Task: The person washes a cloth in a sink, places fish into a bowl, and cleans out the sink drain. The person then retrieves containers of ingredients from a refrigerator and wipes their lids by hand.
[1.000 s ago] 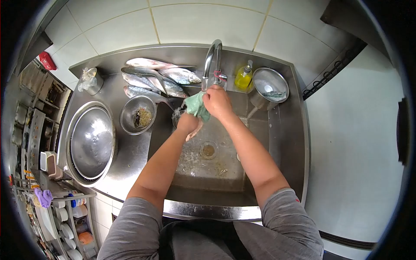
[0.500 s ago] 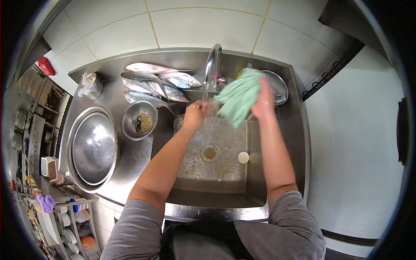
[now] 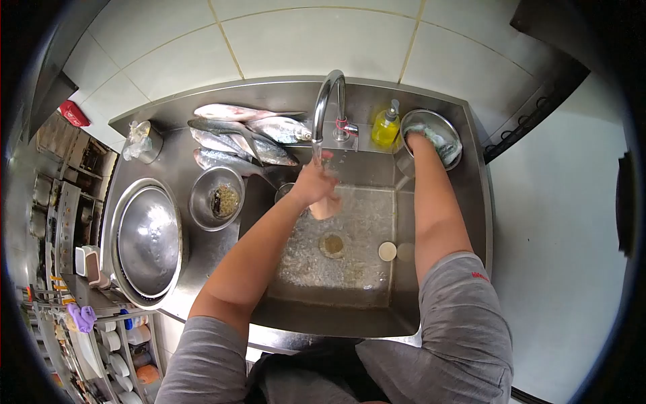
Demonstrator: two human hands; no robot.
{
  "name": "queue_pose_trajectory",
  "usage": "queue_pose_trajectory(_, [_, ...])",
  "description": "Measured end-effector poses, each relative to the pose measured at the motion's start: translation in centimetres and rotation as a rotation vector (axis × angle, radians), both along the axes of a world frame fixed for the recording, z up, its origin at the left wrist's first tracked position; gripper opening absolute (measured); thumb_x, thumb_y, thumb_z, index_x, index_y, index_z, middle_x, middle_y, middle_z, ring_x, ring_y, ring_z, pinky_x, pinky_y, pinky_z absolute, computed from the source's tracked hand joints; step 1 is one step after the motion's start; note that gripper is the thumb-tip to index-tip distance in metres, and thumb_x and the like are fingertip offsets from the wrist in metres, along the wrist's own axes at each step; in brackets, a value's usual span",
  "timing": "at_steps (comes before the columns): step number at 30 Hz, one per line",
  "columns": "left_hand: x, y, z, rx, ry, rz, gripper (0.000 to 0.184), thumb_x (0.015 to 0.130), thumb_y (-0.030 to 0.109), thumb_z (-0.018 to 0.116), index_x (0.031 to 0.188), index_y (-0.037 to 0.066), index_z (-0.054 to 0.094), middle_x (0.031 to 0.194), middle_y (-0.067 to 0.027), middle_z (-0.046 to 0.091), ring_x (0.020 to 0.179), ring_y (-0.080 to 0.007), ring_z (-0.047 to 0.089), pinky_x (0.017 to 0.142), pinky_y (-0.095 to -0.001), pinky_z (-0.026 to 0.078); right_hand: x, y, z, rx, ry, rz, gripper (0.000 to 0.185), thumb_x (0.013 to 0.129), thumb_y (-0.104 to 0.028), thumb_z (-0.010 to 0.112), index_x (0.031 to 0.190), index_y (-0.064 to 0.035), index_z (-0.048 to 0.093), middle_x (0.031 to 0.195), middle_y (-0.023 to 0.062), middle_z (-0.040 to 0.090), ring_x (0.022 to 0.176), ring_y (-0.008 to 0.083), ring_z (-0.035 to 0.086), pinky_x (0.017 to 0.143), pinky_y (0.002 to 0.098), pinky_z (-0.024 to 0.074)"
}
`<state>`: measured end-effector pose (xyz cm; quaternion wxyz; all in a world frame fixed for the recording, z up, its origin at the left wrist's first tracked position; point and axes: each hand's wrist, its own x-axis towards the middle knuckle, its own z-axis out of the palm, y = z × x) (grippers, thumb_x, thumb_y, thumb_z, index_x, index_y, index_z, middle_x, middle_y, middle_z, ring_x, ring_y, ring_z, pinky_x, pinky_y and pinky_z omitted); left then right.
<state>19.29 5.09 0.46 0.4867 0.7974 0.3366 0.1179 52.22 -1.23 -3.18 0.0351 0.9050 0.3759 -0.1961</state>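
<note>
A stainless-steel sink (image 3: 350,283) stood in a tiled kitchen, a round drain (image 3: 332,246) in its floor and a pale disc (image 3: 387,251) lying to the drain's right. Beyond the drain, a person's left hand (image 3: 315,185) was under the running faucet (image 3: 329,94), its fingers blurred; how far they were open could not be told. A pinkish piece (image 3: 325,207) showed just below that hand, its hold unclear. To the right, the right hand (image 3: 416,139) reached into a metal bowl (image 3: 452,126) beside pale green, wet-looking material (image 3: 445,149); its fingers were hidden, their opening and grip impossible to tell. At left, nested large bowls (image 3: 149,239) sat near a small bowl (image 3: 202,195) of pale bits. Farther back, whole silvery fish (image 3: 277,129) lay heaped on the counter, while a yellow soap bottle (image 3: 385,129) stood between faucet and metal bowl, before the tiled wall (image 3: 316,44).
</note>
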Motion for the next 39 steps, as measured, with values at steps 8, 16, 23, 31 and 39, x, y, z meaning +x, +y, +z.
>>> queue_pose_trajectory(8, [0.1, 1.1, -1.1, -0.354, -0.069, -0.053, 0.020, 0.078, 0.005, 0.055, 0.097, 0.001, 0.061, 0.080, -0.0063, 0.061, 0.079, -0.0157, 0.059, 0.071, -0.0293, 0.047, 2.4, -1.8, 3.2, 0.528, 0.433, -0.212, 0.051, 0.085, -0.029, 0.059, 0.127, -0.0028, 0.047, 0.127, 0.0163, 0.051, 0.116, 0.0324, 0.048, 0.096, 0.0402, 0.0373])
queue_pose_trajectory(16, [-0.8, -0.6, -2.3, -0.943, -0.267, 0.024, 0.034, 0.089, 0.007, 0.044, 0.122, -0.001, 0.049, 0.108, -0.0113, 0.059, 0.094, -0.0229, 0.060, 0.082, -0.0343, 0.048, -6.6, -8.1, 15.0, 1.444, 1.176, -0.349, 0.041, 0.089, -0.010, 0.048, 0.129, -0.0037, 0.041, 0.115, 0.0096, 0.055, 0.104, 0.0220, 0.055, 0.090, 0.0366, 0.0440])
queue_pose_trajectory(23, [0.7, -7.4, -2.7, -1.356, -0.494, 0.323, 0.051, 0.093, 0.049, 0.036, 0.125, 0.010, 0.047, 0.116, -0.0101, 0.056, 0.107, -0.0273, 0.055, 0.094, -0.0445, 0.042, -26.7, -8.1, 4.6, 1.271, 0.711, -0.274, 0.024, 0.080, -0.018, 0.068, 0.096, -0.0015, 0.059, 0.084, 0.0029, 0.061, 0.078, 0.0104, 0.054, 0.070, 0.0267, 0.0449])
queue_pose_trajectory(31, [-2.9, -7.8, -7.4, -0.976, -0.219, 0.540, 0.047, 0.095, 0.040, 0.028, 0.124, 0.008, 0.048, 0.116, -0.0151, 0.056, 0.105, -0.0322, 0.054, 0.089, -0.0464, 0.042, -31.1, -6.3, -1.3, 1.147, 0.467, -0.436, 0.051, 0.082, -0.043, 0.061, 0.059, 0.0021, 0.054, 0.063, 0.0254, 0.055, 0.058, 0.0362, 0.054, 0.056, 0.0420, 0.0407])
queue_pose_trajectory(39, [-2.6, -6.2, -1.2, -0.907, -0.157, 0.702, 0.045, 0.094, 0.039, 0.033, 0.109, 0.002, 0.053, 0.100, -0.0134, 0.060, 0.084, -0.0300, 0.060, 0.074, -0.0446, 0.049, -29.7, -0.8, 0.2, 1.164, 0.342, -0.311, 0.049, 0.085, -0.040, 0.051, 0.062, 0.0020, 0.058, 0.065, 0.0270, 0.055, 0.066, 0.0463, 0.055, 0.059, 0.0497, 0.0420])
